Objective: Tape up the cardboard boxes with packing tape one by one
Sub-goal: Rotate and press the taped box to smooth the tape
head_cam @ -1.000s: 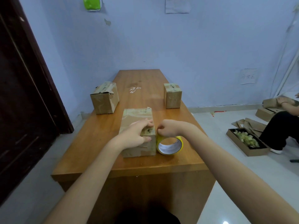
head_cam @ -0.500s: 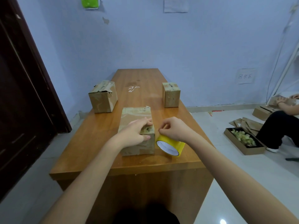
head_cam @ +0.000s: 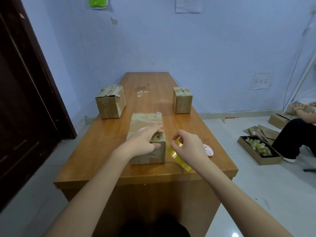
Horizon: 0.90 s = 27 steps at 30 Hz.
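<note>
Right hand (head_cam: 189, 147) grips and largely hides the yellow glossy tape roll (head_cam: 177, 155); left hand (head_cam: 143, 142) clasps the worn brown cardboard box (head_cam: 147, 124) near the wooden table's (head_cam: 109, 151) front edge.

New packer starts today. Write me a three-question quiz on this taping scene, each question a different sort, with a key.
1. True or false: the left hand rests on the nearest box.
2. Which does the right hand hold? A) a pink object B) the yellow tape roll C) a box flap
3. Fill in: counting every cardboard box on the table, there are ___.

Key: 1 true; 2 B; 3 three: the nearest box, the far left box and the far right box.
</note>
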Each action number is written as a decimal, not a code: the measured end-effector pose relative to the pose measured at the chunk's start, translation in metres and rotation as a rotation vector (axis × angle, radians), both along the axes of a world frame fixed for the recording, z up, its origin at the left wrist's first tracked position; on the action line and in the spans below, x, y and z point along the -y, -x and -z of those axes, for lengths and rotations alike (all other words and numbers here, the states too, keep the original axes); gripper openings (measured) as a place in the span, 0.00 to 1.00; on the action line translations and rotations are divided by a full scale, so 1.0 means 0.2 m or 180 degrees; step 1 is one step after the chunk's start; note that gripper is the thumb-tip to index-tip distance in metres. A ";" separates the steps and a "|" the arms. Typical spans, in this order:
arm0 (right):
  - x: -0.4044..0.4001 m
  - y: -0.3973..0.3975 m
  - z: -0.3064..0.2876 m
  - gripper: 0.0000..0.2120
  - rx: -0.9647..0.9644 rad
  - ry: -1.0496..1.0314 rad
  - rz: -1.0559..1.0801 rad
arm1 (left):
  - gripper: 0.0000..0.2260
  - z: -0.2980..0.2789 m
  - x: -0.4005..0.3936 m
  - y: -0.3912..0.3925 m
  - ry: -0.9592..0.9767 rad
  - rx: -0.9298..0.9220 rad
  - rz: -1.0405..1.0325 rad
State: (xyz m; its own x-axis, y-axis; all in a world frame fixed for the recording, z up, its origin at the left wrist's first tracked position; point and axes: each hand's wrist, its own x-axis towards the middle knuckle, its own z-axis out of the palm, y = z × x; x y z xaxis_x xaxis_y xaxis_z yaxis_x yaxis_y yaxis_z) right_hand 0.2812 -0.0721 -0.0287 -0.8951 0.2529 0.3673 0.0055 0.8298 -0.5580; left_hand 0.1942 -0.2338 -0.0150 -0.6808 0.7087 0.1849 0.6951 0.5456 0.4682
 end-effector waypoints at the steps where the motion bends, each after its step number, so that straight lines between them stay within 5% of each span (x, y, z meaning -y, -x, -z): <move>1: 0.01 -0.01 0.01 0.05 -0.0072 -0.0029 0.0012 | 0.22 0.00 0.00 0.00 0.0011 0.0001 0.0001; 10: -0.07 -0.10 0.06 0.04 -0.0455 0.0264 0.0339 | 0.22 0.01 0.00 0.01 0.0141 -0.0223 -0.0051; 18: -0.08 -0.06 0.10 0.08 -0.0127 -0.0932 0.0289 | 0.27 0.03 -0.01 0.00 0.0304 -0.0533 -0.0039; 27: -0.07 0.03 0.23 0.14 0.0409 -0.1490 0.0468 | 0.28 0.06 0.00 -0.03 0.1152 -0.2062 0.0028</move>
